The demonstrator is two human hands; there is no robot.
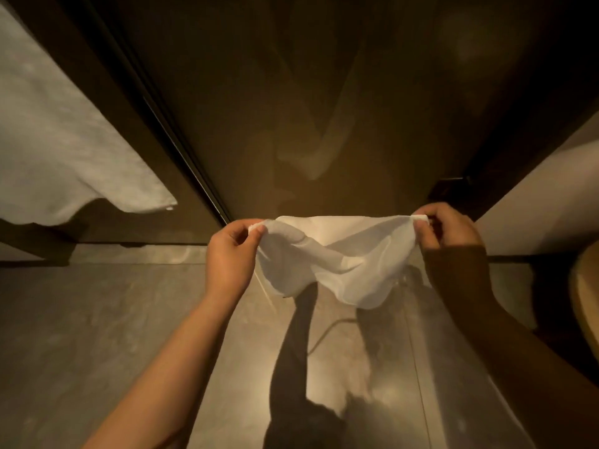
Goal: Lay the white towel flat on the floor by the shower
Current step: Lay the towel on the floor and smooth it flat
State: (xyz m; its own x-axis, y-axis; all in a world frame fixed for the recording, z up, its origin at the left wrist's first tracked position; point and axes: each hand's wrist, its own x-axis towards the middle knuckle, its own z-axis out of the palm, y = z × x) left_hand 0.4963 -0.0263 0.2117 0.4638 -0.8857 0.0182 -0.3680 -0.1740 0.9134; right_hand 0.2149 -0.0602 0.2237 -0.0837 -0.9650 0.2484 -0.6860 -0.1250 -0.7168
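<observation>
Far left of the white towel [337,257]: a grey cloth [64,140] hanging, then a dark door track [181,147] running down toward it. Left hand [231,254] pinching the towel's left top corner; towel sagging in mid-air between both hands, above the tiled floor [97,335], shadows beneath. Right hand [449,230] gripping the right corner. Further right, a pale wall [544,202] and a rounded tan edge [583,303].
</observation>
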